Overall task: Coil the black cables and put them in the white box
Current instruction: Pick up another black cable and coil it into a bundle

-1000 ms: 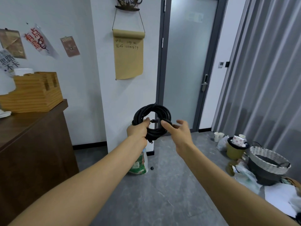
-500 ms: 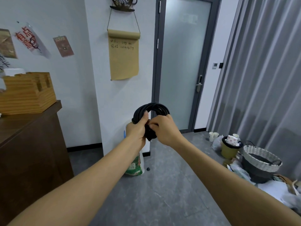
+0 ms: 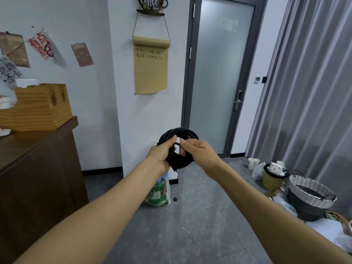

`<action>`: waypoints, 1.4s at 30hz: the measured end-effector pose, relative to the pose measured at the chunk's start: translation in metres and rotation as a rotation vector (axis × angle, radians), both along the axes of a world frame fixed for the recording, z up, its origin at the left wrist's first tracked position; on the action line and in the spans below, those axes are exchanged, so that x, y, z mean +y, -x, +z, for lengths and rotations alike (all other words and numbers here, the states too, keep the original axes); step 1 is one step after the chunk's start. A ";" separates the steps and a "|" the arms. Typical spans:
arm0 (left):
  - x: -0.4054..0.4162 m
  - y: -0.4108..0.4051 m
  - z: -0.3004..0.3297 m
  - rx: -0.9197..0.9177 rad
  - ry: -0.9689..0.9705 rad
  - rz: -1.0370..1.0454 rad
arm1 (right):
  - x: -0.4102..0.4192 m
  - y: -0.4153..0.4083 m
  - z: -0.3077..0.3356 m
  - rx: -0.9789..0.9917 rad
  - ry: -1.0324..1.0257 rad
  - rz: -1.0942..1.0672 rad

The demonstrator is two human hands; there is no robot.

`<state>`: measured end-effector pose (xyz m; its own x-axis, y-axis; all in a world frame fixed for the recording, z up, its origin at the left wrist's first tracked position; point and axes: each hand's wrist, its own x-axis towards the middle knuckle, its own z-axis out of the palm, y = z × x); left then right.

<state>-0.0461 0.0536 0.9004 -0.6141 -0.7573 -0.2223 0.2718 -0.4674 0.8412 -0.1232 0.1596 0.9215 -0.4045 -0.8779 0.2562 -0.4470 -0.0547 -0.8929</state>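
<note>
A black cable (image 3: 181, 132) is wound into a round coil and held up in front of me at chest height. My left hand (image 3: 160, 155) grips the coil's left and lower side. My right hand (image 3: 200, 151) pinches a strand of cable at the coil's middle, fingers closed on it. A plug end (image 3: 174, 169) hangs just under the coil. No white box shows clearly in this view.
A dark wooden counter (image 3: 38, 149) with a wooden rack (image 3: 38, 109) stands at the left. A green sack (image 3: 158, 191) leans on the white pillar (image 3: 150, 111). A woven basket (image 3: 310, 195), a yellow bin (image 3: 272, 178) and white sheets (image 3: 327, 229) crowd the floor at the right, near the glass door (image 3: 219, 73).
My right hand, open beside the coil a second ago, has closed on the cable at the coil's middle. The coil stays in my left hand.
</note>
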 end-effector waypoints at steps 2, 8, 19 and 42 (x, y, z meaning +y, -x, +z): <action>0.001 -0.002 -0.001 -0.008 -0.012 -0.049 | 0.001 -0.002 0.001 0.147 -0.051 0.022; -0.007 -0.005 0.007 -0.040 -0.081 -0.099 | 0.014 0.006 -0.004 0.079 0.050 0.192; -0.008 -0.012 0.003 -0.244 -0.039 -0.280 | 0.027 0.008 0.002 0.095 -0.061 0.284; 0.032 -0.007 0.025 -0.481 0.848 -0.396 | 0.024 0.015 0.023 0.548 0.032 -0.191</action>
<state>-0.0394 0.0853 0.9253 -0.8396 -0.5432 -0.0001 -0.2216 0.3424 0.9130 -0.1383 0.1837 0.9440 -0.3559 -0.7908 0.4981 -0.8479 0.0491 -0.5279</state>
